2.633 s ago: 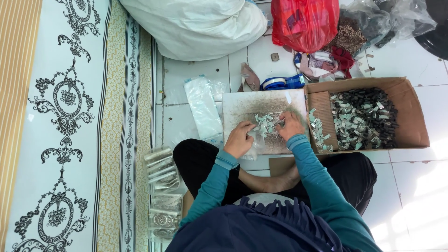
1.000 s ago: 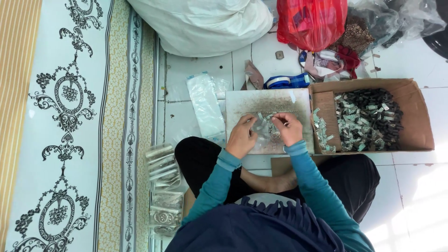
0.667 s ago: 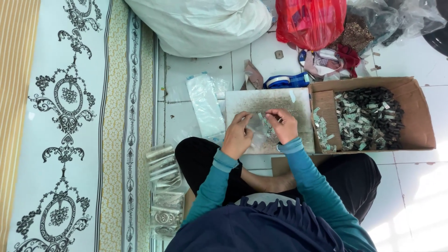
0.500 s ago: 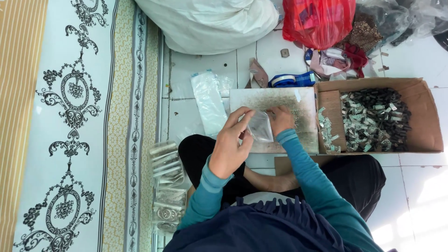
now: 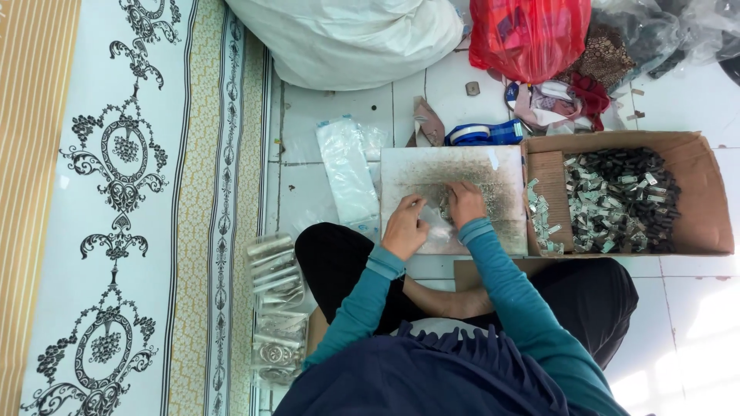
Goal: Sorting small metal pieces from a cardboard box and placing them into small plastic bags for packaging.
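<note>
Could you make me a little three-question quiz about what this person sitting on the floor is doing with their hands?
1. True or false: both hands rest over the grey board.
2. The cardboard box of small dark and silvery pieces lies on which side of the board, by the person's own sides?
3. What does the left hand pinch? A) clear plastic bag B) tape roll C) red bag

Key: 1 true. 2 right. 3 A; the right hand reaches into that bag.

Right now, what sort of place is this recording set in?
Most likely a home floor used for piecework. The person sits cross-legged on white floor tiles beside a patterned mat, both hands on a worn board, with a cardboard box of small packets alongside.
</note>
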